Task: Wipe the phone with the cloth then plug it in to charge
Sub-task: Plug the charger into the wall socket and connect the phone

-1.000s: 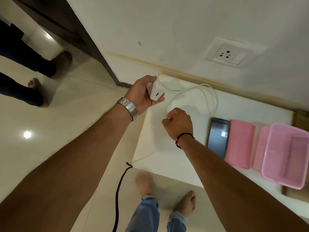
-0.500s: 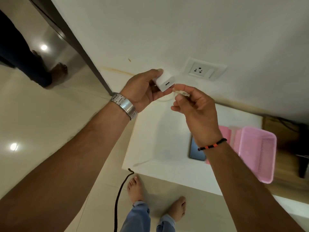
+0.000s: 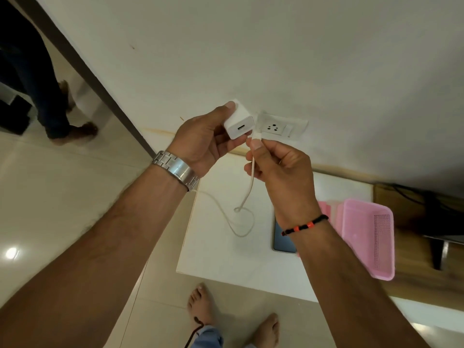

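Observation:
My left hand (image 3: 203, 141) grips a white charger adapter (image 3: 238, 123) with its port facing me. My right hand (image 3: 278, 172) pinches the plug end of a white cable (image 3: 247, 194), held just right of the adapter's port and apart from it. The cable hangs down and loops on the white table (image 3: 213, 252). The dark phone (image 3: 282, 241) lies flat on the table, partly hidden by my right wrist. The pink cloth (image 3: 326, 209) lies beside it, mostly hidden behind my arm. A wall socket (image 3: 278, 126) sits just beyond the adapter.
A pink plastic basket (image 3: 369, 237) stands on the table to the right of the cloth. A wooden surface with dark cables (image 3: 414, 197) lies further right. My bare feet (image 3: 206, 305) are below the table edge. Another person's legs (image 3: 57, 116) stand at the far left.
Both hands rose from the table toward the wall socket. My right hand picked up the cable end and brought it close to the adapter's port.

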